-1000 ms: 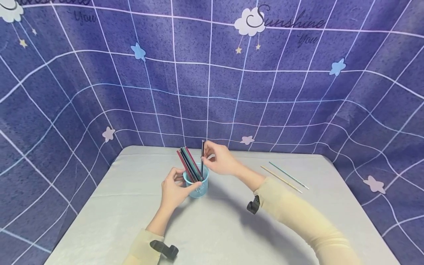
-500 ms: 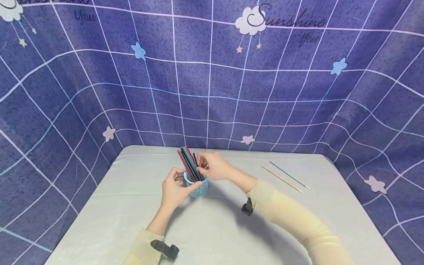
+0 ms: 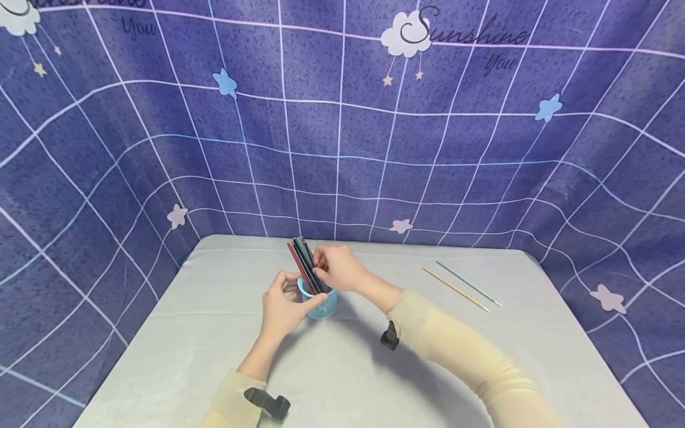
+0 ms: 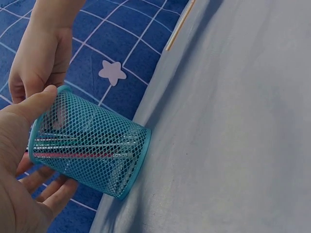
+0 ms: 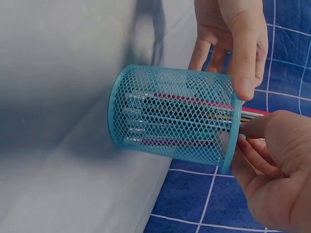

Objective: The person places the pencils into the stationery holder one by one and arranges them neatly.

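A light-blue mesh pen cup [image 3: 324, 308] stands on the table with several thin pencils [image 3: 302, 264] in red, black and green leaning left out of its mouth. My left hand [image 3: 282, 308] grips the cup's side, thumb at the front near the rim, fingers behind. At the right of the rim, my right hand [image 3: 341, 270] pinches a dark pencil [image 5: 242, 128] whose lower part is down in the cup; most of it is hidden by the fingers. Through the mesh in the right wrist view, silvery pencil ends lie towards the bottom of the cup [image 5: 170, 116].
To the right on the grey-white tabletop [image 3: 187, 356] lie a yellow pencil [image 3: 455, 289] and a teal pencil [image 3: 468, 283], side by side and apart. A blue grid-patterned curtain [image 3: 364, 148] rises behind the table and on both sides.
My right hand has lowered the dark pencil into the cup and moved left, tilting it towards the other pencils. The left hand and cup have stayed in place.
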`<action>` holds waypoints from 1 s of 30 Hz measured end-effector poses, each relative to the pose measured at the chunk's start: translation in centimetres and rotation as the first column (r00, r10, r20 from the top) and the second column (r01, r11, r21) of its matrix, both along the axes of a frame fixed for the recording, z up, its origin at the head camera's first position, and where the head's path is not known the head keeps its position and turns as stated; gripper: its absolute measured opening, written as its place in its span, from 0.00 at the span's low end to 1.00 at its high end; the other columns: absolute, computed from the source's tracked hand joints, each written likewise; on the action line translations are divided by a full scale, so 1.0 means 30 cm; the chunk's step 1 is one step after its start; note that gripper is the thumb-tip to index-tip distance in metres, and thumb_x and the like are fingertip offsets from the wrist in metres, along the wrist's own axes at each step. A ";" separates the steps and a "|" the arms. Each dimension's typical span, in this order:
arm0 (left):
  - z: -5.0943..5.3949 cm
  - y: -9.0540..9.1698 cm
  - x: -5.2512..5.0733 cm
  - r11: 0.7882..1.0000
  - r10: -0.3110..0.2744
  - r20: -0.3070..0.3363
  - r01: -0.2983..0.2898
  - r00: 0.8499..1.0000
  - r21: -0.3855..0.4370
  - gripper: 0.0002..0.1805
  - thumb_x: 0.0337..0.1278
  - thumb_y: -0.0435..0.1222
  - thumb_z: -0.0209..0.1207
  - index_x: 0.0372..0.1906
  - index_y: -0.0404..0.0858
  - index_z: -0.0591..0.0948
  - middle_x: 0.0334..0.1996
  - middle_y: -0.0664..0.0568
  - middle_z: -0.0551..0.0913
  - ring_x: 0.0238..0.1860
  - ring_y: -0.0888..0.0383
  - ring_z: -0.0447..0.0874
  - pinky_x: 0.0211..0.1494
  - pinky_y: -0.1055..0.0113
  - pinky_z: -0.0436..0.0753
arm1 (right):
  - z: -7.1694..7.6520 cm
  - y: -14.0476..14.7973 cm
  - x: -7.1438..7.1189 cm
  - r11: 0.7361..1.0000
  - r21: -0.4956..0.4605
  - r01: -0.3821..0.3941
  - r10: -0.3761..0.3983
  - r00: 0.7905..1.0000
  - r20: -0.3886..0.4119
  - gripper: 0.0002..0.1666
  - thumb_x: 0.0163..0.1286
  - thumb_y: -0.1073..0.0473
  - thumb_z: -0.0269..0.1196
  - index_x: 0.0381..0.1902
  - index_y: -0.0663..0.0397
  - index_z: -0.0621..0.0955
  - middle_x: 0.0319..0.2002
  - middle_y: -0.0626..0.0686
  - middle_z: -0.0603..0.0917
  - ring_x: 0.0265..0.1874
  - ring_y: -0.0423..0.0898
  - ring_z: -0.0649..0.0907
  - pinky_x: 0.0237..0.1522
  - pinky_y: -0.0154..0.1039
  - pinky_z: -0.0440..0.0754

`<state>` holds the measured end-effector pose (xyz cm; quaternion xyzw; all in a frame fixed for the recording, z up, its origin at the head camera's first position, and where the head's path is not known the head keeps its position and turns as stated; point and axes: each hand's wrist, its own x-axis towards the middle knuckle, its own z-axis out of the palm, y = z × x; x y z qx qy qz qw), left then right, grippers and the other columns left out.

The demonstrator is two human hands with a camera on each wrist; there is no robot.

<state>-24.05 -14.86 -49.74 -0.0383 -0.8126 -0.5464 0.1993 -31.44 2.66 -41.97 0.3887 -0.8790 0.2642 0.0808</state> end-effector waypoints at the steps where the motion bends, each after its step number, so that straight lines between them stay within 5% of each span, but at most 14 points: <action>1: -0.001 0.000 0.000 1.000 0.000 0.000 0.000 1.000 0.000 0.38 0.39 0.43 0.87 0.52 0.31 0.79 0.48 0.39 0.92 0.50 0.42 0.94 0.54 0.52 0.95 | -0.004 -0.003 -0.001 1.000 -0.002 0.004 -0.004 1.000 -0.002 0.07 0.71 0.66 0.70 0.39 0.59 0.80 0.33 0.54 0.90 0.32 0.44 0.89 0.34 0.23 0.86; 14: -0.001 0.000 0.001 1.000 -0.008 -0.014 0.008 1.000 -0.002 0.38 0.38 0.44 0.87 0.53 0.33 0.79 0.48 0.38 0.92 0.48 0.40 0.94 0.52 0.54 0.96 | -0.020 -0.022 -0.009 1.000 -0.013 0.020 -0.020 1.000 -0.004 0.07 0.72 0.64 0.71 0.41 0.59 0.82 0.33 0.53 0.90 0.32 0.43 0.89 0.35 0.24 0.87; 30: 0.004 0.005 -0.001 1.000 0.016 0.000 -0.016 1.000 0.002 0.37 0.36 0.44 0.88 0.51 0.35 0.80 0.48 0.40 0.92 0.48 0.42 0.94 0.54 0.51 0.95 | 0.063 0.129 -0.049 0.982 -0.175 0.078 -0.099 0.988 -0.115 0.06 0.67 0.66 0.71 0.38 0.61 0.83 0.30 0.54 0.90 0.27 0.46 0.89 0.31 0.28 0.89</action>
